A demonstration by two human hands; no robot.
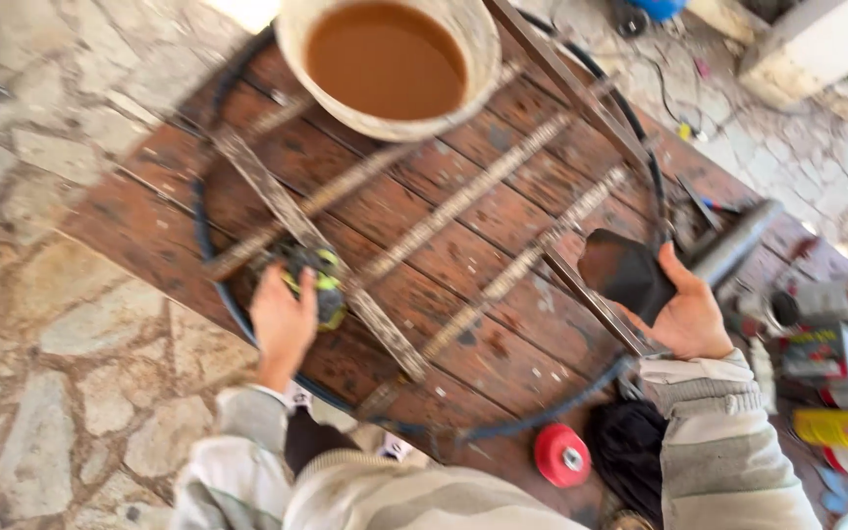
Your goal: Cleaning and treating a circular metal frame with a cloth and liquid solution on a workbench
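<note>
My left hand (282,324) grips a small dark and yellow-green power tool (318,283) pressed against a rusty flat bar of a round metal grille (463,201). The grille, a dark ring with several crossbars, lies on a reddish wooden table (188,182). My right hand (684,314) holds a dark square sheet, like sandpaper (625,273), at the grille's right side beside an angled bar. Both arms wear striped beige sleeves.
A white bucket of brown water (387,61) stands on the grille at the table's far side. A red wire-brush wheel (561,454) and a black cloth (630,451) lie near the front edge. Tools and boxes clutter the right end (826,363). Stone paving lies left.
</note>
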